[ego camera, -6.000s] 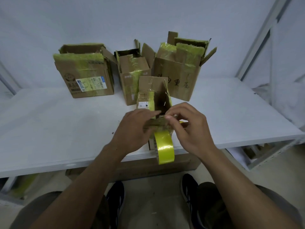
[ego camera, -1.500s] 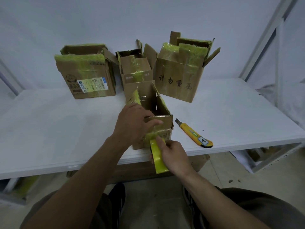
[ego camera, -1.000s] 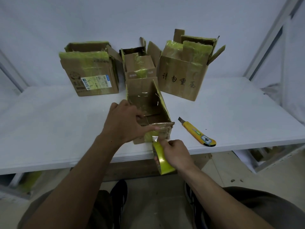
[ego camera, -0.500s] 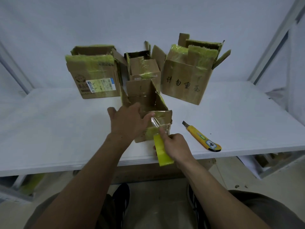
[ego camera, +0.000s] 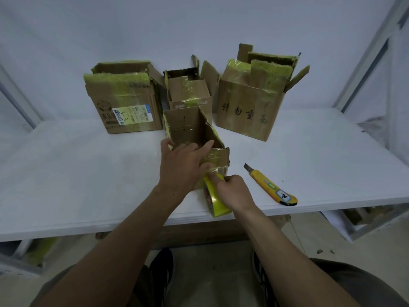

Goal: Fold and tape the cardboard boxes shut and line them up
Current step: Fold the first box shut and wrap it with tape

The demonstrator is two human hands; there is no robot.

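Note:
A small open cardboard box (ego camera: 190,129) stands near the table's front edge, its flaps up. My left hand (ego camera: 183,167) lies over its near wall with fingers spread, pressing tape against the cardboard. My right hand (ego camera: 234,193) grips a yellow tape roll (ego camera: 215,202) just below the box's front face, at the table edge. A strip of tape runs from the roll up onto the near flap (ego camera: 218,155). Three bigger boxes stand behind: a left box (ego camera: 126,103), a middle box (ego camera: 188,89) and a right box (ego camera: 250,103), all with open flaps and yellow tape remnants.
A yellow utility knife (ego camera: 272,187) lies on the white table (ego camera: 77,173) right of my right hand, blade extended toward the boxes. A metal shelf frame (ego camera: 365,69) rises at the right. My shoes and the floor show below the table edge.
The knife, held earlier, now lies on the table. My right hand has brought the tape roll up closer to the box front, and my left hand has spread over the near wall.

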